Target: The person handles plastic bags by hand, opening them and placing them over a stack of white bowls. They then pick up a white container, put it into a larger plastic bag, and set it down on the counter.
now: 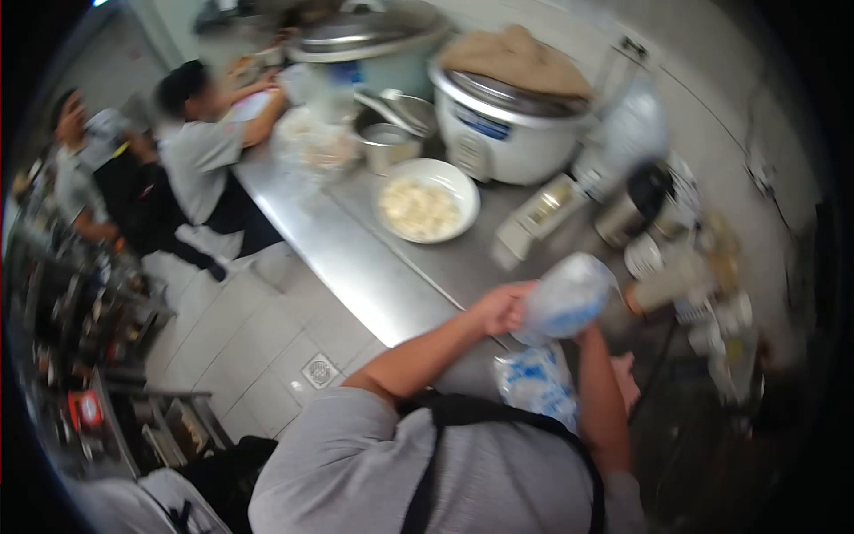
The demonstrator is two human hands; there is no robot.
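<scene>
In the head view my left hand [504,308] is closed on the near left edge of a clear plastic bag [571,295] with blue print. The bag is lifted above the metal counter and looks slightly puffed out. My right hand [585,333] is at the bag's lower right side, with its fingers hidden behind the plastic. A second clear bag with blue print [537,381] lies below, between my forearms. Beyond my left hand, a white bowl [464,185] holds pale, round pieces of food.
Two large rice cookers [507,147] [369,40] stand at the back; a brown cloth [516,60] covers the nearer lid. A metal pot [386,147], a thermos jug [633,205] and several containers [676,278] share the counter [347,254]. Two people [200,151] [102,178] are at left.
</scene>
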